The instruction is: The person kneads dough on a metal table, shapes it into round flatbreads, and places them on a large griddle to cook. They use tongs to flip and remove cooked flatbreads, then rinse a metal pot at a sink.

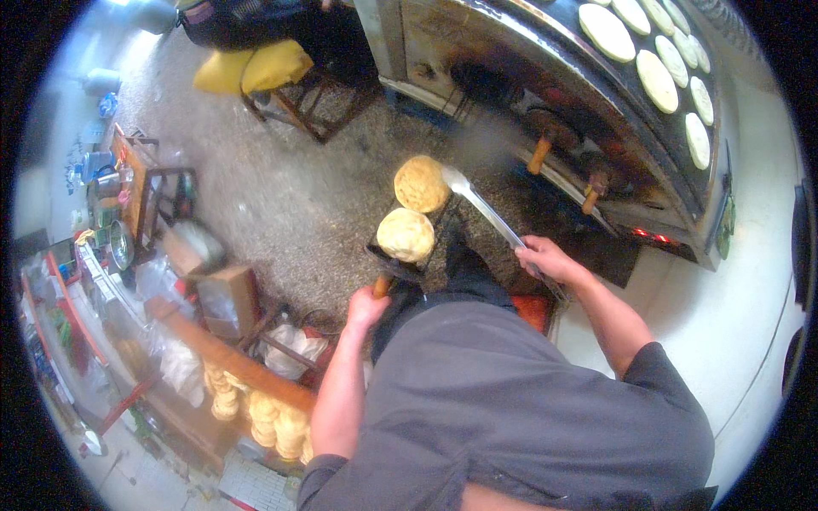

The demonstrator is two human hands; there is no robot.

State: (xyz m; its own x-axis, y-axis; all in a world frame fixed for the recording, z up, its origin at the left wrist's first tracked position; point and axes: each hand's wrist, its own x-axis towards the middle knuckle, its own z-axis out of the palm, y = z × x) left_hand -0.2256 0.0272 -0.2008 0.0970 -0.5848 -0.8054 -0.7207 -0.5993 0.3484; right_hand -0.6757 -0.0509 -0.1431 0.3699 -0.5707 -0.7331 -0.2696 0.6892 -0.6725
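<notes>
My left hand (pixel 367 306) is closed on the wooden handle of a dark metal tool (pixel 390 263); its full shape is hidden. A pale round flatbread (pixel 406 235) rests at the tool's far end. Just beyond, a browner round flatbread (pixel 421 184) touches or overlaps it. From the right, my right hand (pixel 545 257) grips long metal tongs (pixel 489 214), whose tips meet the right edge of the browner bread; whether they pinch it I cannot tell. Pale oval-looking dough pieces (pixel 657 82) lie on the dark griddle (pixel 677 147) at the upper right.
Below the griddle, an oven front (pixel 460 57) has wooden-handled parts (pixel 540 155) sticking out. A yellow sack (pixel 271 67) lies on a wooden stool (pixel 313 121) at the top. Cardboard boxes (pixel 246 294) stand at left, near a wooden counter edge (pixel 243 361) with stacked flatbreads (pixel 275 421).
</notes>
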